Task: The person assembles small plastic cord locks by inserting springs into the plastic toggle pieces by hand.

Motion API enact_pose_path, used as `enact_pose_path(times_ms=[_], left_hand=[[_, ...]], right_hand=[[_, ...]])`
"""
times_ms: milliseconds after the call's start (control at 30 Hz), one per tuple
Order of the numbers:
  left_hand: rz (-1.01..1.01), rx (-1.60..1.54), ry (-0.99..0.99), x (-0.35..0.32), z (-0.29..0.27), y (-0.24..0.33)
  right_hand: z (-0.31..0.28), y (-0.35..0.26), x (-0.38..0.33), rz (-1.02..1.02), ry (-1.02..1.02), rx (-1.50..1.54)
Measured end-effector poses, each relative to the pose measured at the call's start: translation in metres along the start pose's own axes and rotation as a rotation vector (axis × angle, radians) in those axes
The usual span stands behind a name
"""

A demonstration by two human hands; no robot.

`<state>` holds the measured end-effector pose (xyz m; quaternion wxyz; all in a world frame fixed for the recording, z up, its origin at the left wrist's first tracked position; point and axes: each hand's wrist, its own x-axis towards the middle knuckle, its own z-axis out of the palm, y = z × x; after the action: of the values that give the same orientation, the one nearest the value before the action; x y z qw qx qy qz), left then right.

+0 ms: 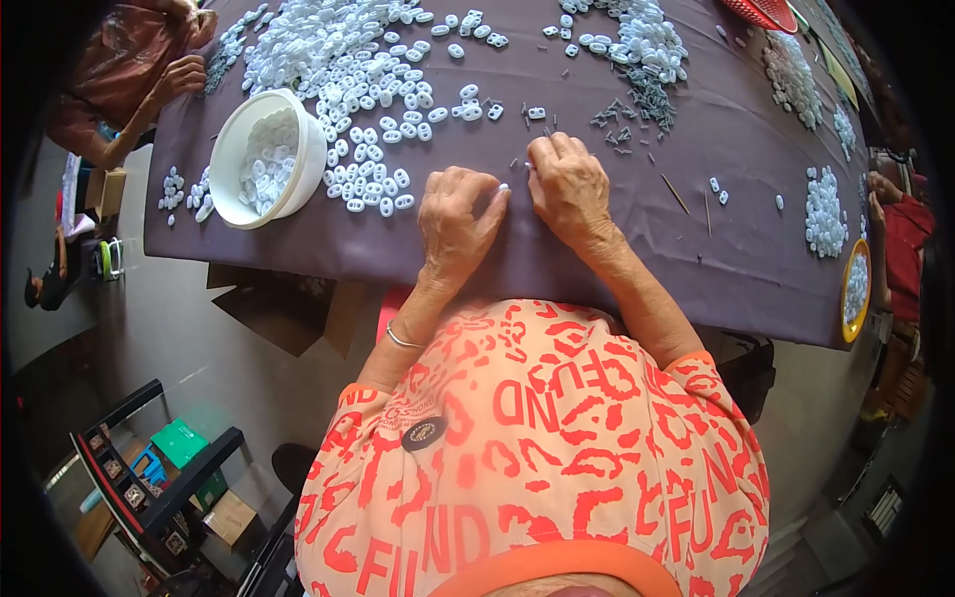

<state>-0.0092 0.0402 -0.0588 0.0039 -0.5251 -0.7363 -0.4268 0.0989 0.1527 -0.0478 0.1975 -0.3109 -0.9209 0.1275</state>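
My left hand (460,221) is closed above the dark tablecloth near the table's front edge. Its thumb and fingers are drawn together; a small pale spot shows at the tip, and I cannot tell whether it is a nail or a piece. Beside it on the right, my right hand (574,189) is curled, with thumb and forefinger pinched. Whatever it holds is too small to name. Just beyond the hands lie a white two-holed oval piece (537,113) and a few loose grey pins (494,111). Many similar white oval pieces (368,179) spread out to the left.
A white tub (314,164) of pale pieces stands at the left edge. Grey pins are heaped (652,99) beyond my right hand, with thin brown sticks (675,194) nearer. A yellow bowl (848,310) and red basket (761,12) sit right. Other people work at both sides.
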Motion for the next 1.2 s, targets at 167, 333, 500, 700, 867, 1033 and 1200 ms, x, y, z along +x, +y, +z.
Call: enact_pose_path(times_ms=[167, 333, 500, 700, 867, 1033, 1200], left_hand=[[0.004, -0.024, 0.019, -0.002, 0.001, -0.001], [-0.043, -0.042, 0.052, -0.002, 0.001, -0.002], [-0.072, -0.024, 0.090, 0.007, 0.004, 0.000], [0.018, 0.138, -0.022, 0.026, -0.002, 0.009], [0.000, 0.169, -0.201, 0.041, 0.008, 0.007], [0.092, 0.071, -0.095, 0.035, 0.004, 0.014], [-0.427, -0.637, -0.262, 0.024, -0.006, 0.031]], right_hand=[[-0.009, 0.008, -0.010, -0.075, 0.098, 0.133], [-0.032, 0.027, -0.030, 0.332, 0.083, 0.787], [-0.050, 0.046, -0.050, 0.494, 0.095, 0.862], [-0.059, 0.038, -0.060, 0.474, 0.102, 0.795], [-0.053, 0.037, -0.064, 0.491, 0.093, 0.945], [-0.052, 0.037, -0.068, 0.534, 0.066, 0.980], [-0.058, 0.023, -0.058, 0.570, 0.008, 1.086]])
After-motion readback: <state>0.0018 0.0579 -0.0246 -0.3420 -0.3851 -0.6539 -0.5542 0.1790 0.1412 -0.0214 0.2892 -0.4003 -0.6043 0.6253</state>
